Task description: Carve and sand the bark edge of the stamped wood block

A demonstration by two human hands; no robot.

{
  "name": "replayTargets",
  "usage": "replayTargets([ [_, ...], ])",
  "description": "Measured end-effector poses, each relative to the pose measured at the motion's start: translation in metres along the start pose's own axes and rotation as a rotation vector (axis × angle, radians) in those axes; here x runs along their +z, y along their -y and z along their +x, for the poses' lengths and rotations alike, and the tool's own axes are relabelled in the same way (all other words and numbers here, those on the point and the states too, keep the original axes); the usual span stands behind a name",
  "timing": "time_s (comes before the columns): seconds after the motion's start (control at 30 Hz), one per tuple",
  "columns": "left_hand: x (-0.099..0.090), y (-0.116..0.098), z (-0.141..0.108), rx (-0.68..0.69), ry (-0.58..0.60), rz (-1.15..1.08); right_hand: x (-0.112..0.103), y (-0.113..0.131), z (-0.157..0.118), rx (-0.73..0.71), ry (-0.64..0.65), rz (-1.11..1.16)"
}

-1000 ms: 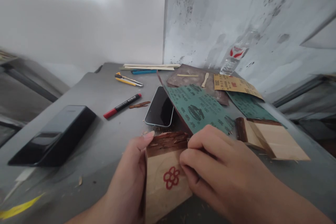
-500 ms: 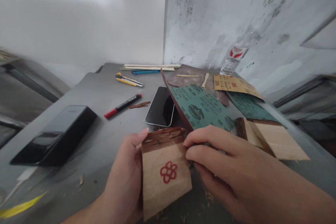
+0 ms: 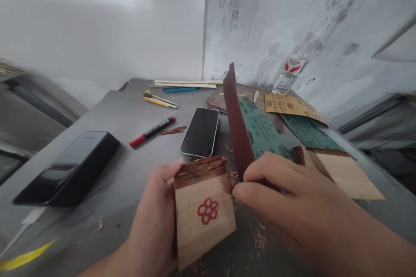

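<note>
Swung up on its edge since the earlier head-camera frames, the abrasive sheet [image 3: 238, 125] now turns its red-brown side to the viewer and leaves the phone [image 3: 199, 132] uncovered, while the right hand [image 3: 286, 207] has shifted a little outward from the wood piece [image 3: 208, 238], which has barely moved since half a second ago. In the head view, the left hand [image 3: 152, 216] grasps that wood piece by its left side, thumb at the upper corner beside the bark strip [image 3: 201, 171], its other fingers mostly hidden behind. The right hand has its fingers curled and pinches the sheet's near end, though the thumb's contact is hidden. As a judgement, the sheet is best held close to its working end, so the long free part does not flop, and the wood kept firm in the left hand; light strokes along the edge would suit the flaky bark better than hard pressing. The wood piece lies between the two hands, over the table [image 3: 136, 156], tilted with its bark end away from the person and its red flower drawing [image 3: 207, 211] facing up, clear of the left thumb. Its right edge is just beside the right fingertips; whether they touch cannot be told. Wood shavings [image 3: 259, 239] lie on the table below the right hand.
</note>
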State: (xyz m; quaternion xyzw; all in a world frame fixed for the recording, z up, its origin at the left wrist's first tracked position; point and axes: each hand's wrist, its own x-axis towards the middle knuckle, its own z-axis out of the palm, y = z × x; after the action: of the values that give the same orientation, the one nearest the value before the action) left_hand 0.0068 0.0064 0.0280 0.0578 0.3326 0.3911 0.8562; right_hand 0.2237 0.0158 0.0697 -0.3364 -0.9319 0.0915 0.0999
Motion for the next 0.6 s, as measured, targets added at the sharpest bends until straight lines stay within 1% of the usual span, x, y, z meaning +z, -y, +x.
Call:
replayTargets([
  [0.07, 0.002, 0.0, -0.001, 0.005, 0.026, -0.001, 0.004, 0.002, 0.001, 0.008, 0.024, 0.018],
  [0.2, 0.009, 0.001, -0.002, 0.003, 0.081, -0.017, 0.013, 0.005, 0.004, 0.009, 0.009, 0.029],
  [0.3, 0.011, 0.004, -0.001, 0.042, 0.07, -0.014, 0.018, 0.007, 0.006, 0.0, 0.034, 0.003],
  [0.4, 0.008, 0.007, 0.0, 0.092, 0.076, -0.02, 0.021, 0.008, 0.008, -0.06, 0.052, -0.109],
  [0.5, 0.007, 0.006, -0.002, 0.086, 0.103, 0.029, 0.022, 0.009, 0.007, -0.069, 0.066, -0.187],
  [0.6, 0.009, 0.004, -0.005, 0.055, 0.057, 0.108, 0.022, 0.01, 0.005, -0.048, 0.078, -0.201],
])
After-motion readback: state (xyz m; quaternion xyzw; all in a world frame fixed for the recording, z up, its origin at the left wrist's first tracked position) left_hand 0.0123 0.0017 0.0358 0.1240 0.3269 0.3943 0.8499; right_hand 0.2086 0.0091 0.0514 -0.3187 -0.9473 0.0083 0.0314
